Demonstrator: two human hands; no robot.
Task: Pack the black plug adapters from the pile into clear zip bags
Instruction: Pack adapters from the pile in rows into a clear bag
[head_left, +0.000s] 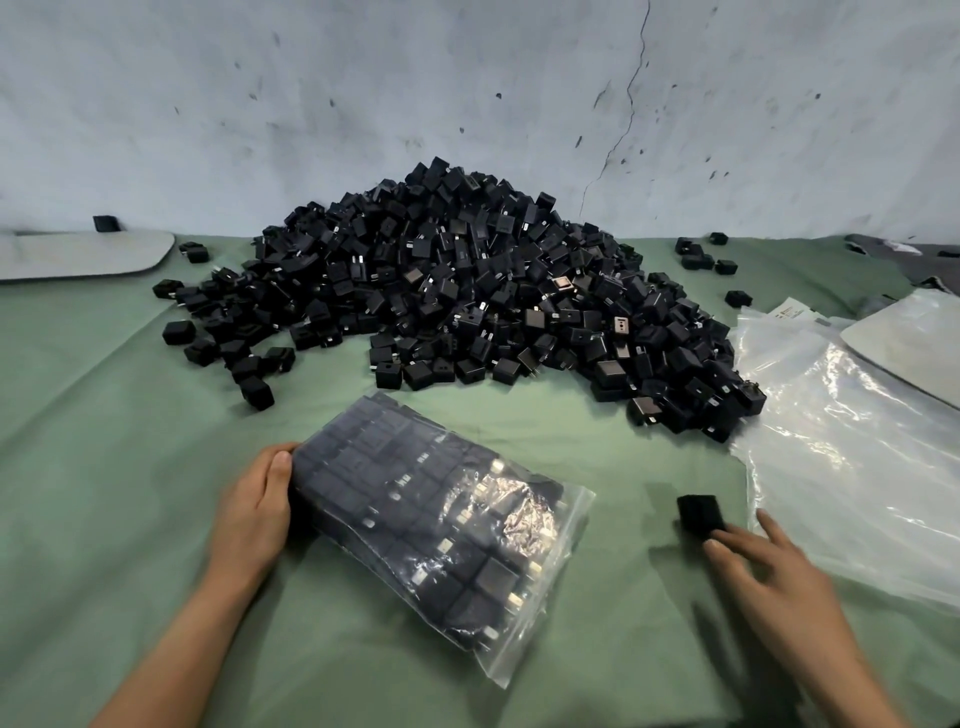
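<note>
At the near edge of the green cloth (104, 415), the left hand (254, 512) grips the left end of a clear plastic zip bag (441, 519). Its thumb lies on the bag's top edge and its fingers are hidden beneath. The bag lies flat and slantwise on the cloth, packed with rows of black adapters, and its unfilled mouth end points toward the near right.

The right hand (769, 571) is to the right of the bag and apart from it, with its fingers spread and mostly straight. Its fingertips meet a single black cube-shaped plug adapter (698, 514). Blur here is heavy, so it cannot be told whether the adapter is pinched or merely touched, or whether it rests on the cloth.

Beyond both hands, the large pile of loose black plug adapters (467, 291) sits on the cloth against a stained grey wall (467, 78) that has a crack. Its right flank touches a sheet-like stack of empty clear plastic bags (841, 441) on the right. A few stray black adapters (696, 257) lie apart from the pile at far right. One pale grey flat panel (88, 252) lies at far left, and a second pale grey panel (914, 343) rests on the empty bags.
</note>
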